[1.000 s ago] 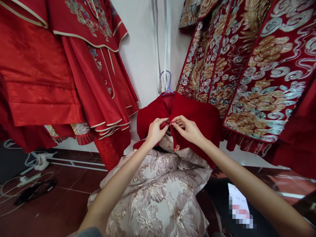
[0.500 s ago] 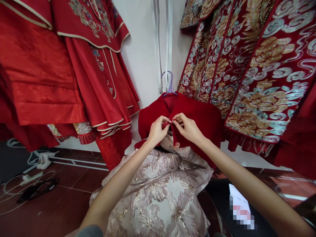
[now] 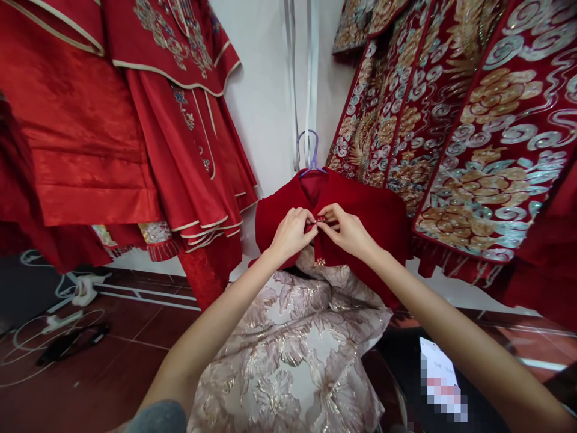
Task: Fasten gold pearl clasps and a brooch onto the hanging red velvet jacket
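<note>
A dark red velvet jacket hangs on a purple hanger against the white wall. My left hand pinches the left front edge of the jacket just below the collar. My right hand pinches the right front edge, and the fingertips of both hands meet at a small clasp there. A second gold clasp shows lower on the jacket front. Under the jacket spreads a pale pink and gold brocade skirt.
Red satin robes hang at the left. Heavily embroidered red, gold and silver garments hang at the right. White cables and a power strip lie on the dark red tiled floor at lower left. A lit phone screen lies at lower right.
Both hands have stayed pinched at the jacket's front closure, shifting slightly up and right in the view with the jacket. The fingers have worked closer together at the clasp.
</note>
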The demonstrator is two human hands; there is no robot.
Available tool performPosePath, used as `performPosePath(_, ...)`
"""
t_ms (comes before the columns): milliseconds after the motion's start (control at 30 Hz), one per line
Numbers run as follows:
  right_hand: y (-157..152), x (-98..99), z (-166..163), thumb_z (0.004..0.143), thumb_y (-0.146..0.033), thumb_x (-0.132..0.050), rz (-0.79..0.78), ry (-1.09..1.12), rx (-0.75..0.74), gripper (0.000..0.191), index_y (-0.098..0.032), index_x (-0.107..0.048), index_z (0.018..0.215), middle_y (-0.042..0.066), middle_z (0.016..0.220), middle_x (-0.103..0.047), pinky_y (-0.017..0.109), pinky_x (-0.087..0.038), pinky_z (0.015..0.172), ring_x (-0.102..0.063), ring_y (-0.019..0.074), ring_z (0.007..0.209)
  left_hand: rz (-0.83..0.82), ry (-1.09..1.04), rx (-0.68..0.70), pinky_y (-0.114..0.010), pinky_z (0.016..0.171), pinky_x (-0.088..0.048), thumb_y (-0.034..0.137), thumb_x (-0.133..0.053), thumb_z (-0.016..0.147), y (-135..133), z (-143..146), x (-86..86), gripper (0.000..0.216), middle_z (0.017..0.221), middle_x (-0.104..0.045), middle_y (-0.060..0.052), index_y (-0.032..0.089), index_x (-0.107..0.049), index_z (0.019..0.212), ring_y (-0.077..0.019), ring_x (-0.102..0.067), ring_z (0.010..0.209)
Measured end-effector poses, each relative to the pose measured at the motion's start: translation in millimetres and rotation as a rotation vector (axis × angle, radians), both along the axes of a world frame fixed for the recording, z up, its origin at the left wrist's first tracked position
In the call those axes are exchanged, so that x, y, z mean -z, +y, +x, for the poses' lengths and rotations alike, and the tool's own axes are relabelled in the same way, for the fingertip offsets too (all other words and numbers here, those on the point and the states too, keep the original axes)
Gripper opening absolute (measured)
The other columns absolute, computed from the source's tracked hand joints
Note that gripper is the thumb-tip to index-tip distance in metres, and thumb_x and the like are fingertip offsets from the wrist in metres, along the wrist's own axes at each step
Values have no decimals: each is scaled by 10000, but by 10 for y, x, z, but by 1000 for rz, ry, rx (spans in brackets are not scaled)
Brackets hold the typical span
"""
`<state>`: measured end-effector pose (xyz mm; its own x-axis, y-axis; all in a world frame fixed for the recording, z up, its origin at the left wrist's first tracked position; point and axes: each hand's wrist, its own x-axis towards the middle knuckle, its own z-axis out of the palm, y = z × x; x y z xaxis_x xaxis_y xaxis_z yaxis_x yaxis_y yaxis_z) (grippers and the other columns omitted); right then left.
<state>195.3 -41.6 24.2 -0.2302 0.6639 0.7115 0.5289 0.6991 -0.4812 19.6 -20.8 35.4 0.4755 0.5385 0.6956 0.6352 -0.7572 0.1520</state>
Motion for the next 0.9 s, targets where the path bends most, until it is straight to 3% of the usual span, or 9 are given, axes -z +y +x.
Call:
performPosePath(333, 20, -9, 4, 820, -313, -566, -22, 43, -16, 243, -238, -393, 974, 35, 907, -596, 308, -570, 676, -638, 190, 824, 74, 91, 4, -319, 809, -460, 200, -491, 889, -24, 3, -25, 124, 902, -638, -61, 190, -615, 888, -207, -566, 925)
performPosePath(467, 72, 49, -60, 807, -259, -518, -19, 11, 116, 224, -236, -362, 966, 21, 879, -546, 333, -538, 677, -589, 174, 715, 11, -26, 82, -331, 840, -478, 183, -518, 857, -7, 67, 59, 118, 929, -660, -68, 184, -631, 892, -213, -585, 954)
performPosePath(533, 82, 156, -124, 820, -252, -475, -11, 108, 144, 229, -232, -335, 1000, 43, 953, -524, 355, -530, 743, -585, 180, 779, -129, -235, 155, -334, 865, -490, 187, -534, 842, 28, 113, 155, 137, 974, -680, -66, 182, -644, 924, -200, -613, 947)
performPosePath(633, 35, 424, -219, 824, -198, -400, -20, 253, 97, 298, -227, -294, 1101, 106, 1177, -455, 373, -509, 866, -570, 189, 990, -492, -572, 322, -328, 885, -505, 239, -535, 845, 84, 159, 295, 194, 1048, -702, -87, 163, -670, 961, -185, -654, 950)
performPosePath(733, -68, 725, -265, 779, -202, -475, 3, 210, 127, 451, -220, -276, 1182, 153, 1295, -372, 402, -505, 882, -525, 229, 1096, -837, -757, 437, -345, 885, -516, 339, -487, 880, 95, 147, 365, 312, 1118, -698, -124, 138, -691, 1003, -206, -660, 999)
performPosePath(833, -167, 898, -243, 746, -210, -530, -31, 189, 196, 482, -216, -297, 1169, 147, 1203, -445, 418, -516, 828, -555, 247, 1015, -977, -810, 472, -376, 904, -516, 417, -490, 884, 75, 101, 396, 380, 1204, -667, -135, 145, -697, 1050, -232, -646, 1052)
performPosePath(900, -222, 901, -196, 764, -216, -507, -106, 287, 183, 407, -230, -305, 1118, 102, 1070, -518, 378, -530, 748, -590, 224, 914, -1016, -815, 470, -396, 945, -496, 456, -529, 866, 70, 79, 431, 396, 1287, -622, -128, 167, -693, 1082, -254, -607, 1137)
